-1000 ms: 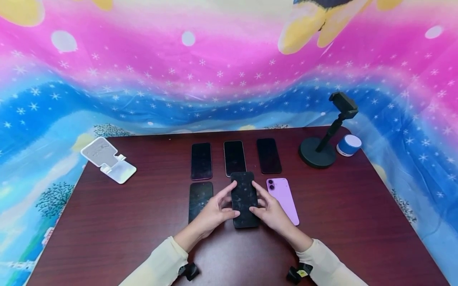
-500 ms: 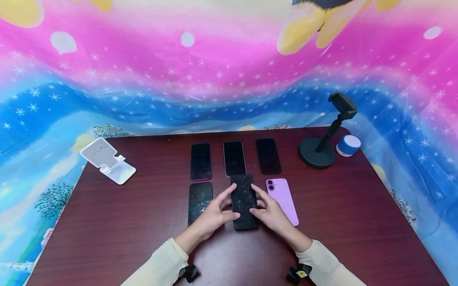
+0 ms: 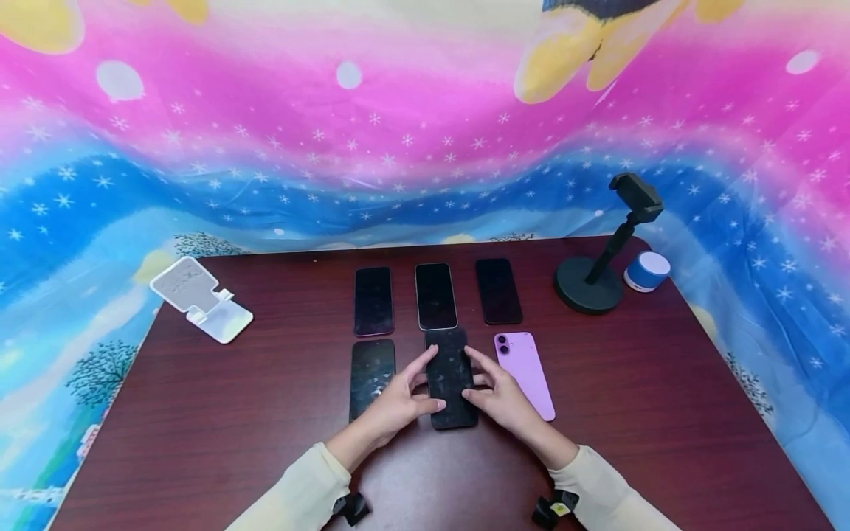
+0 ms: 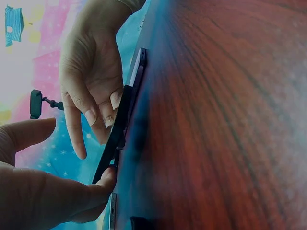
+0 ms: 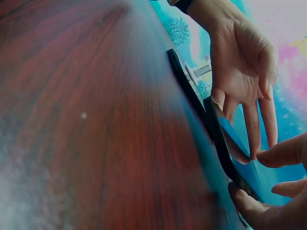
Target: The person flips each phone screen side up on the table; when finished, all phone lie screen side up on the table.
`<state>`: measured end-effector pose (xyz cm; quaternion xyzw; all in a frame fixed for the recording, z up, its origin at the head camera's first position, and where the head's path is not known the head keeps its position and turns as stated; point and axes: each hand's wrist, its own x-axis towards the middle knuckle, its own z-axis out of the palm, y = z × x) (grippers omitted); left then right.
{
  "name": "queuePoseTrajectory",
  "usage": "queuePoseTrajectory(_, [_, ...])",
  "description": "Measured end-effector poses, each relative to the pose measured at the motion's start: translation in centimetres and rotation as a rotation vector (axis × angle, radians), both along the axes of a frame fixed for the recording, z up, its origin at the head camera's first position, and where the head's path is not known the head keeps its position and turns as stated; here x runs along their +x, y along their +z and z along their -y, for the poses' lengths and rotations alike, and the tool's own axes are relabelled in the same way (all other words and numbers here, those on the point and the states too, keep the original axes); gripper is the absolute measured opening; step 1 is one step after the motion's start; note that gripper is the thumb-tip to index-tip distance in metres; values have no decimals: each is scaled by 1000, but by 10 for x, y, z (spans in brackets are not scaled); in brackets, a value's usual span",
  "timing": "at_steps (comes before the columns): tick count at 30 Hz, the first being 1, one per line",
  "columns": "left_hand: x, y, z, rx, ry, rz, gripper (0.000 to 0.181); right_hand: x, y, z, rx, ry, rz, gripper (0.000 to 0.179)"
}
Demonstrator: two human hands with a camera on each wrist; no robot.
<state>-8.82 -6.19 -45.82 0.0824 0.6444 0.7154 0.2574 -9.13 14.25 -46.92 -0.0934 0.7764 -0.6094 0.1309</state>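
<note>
A black smartphone (image 3: 451,383), screen side up, sits between both hands at the middle of the table. My left hand (image 3: 390,394) holds its left edge, fingertips at the far part and thumb nearer me. On the opposite edge my right hand (image 3: 505,394) grips it the same way. Both wrist views show the held phone (image 4: 115,132) edge-on, tilted close over the tabletop, with fingertips at its rim. Left of it lies another dark phone (image 3: 370,376), partly hidden by the left hand. To the right a purple phone (image 3: 530,376) lies back up, beside the right hand.
Behind the hands is a row of dark phones: left (image 3: 374,301), middle (image 3: 436,296) and right (image 3: 499,291). A white folding stand (image 3: 207,299) is at the left. A black phone holder (image 3: 591,284) and a small blue-and-white cylinder (image 3: 646,271) stand at the back right.
The held phone has come slightly down and toward me, with both hands keeping their grip. A narrow strip of table now shows between it and the middle back phone. Other things stay put.
</note>
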Motion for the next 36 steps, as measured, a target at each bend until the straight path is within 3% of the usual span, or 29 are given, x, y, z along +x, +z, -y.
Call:
queuePoseTrajectory(21, [-3, -1, -4, -5, -17, 43, 88, 1, 0, 10, 98, -48, -25, 68])
queuePoseTrajectory(36, [-2, -2, -3, 1, -18, 29, 90, 3, 1, 15, 108, -57, -14, 72])
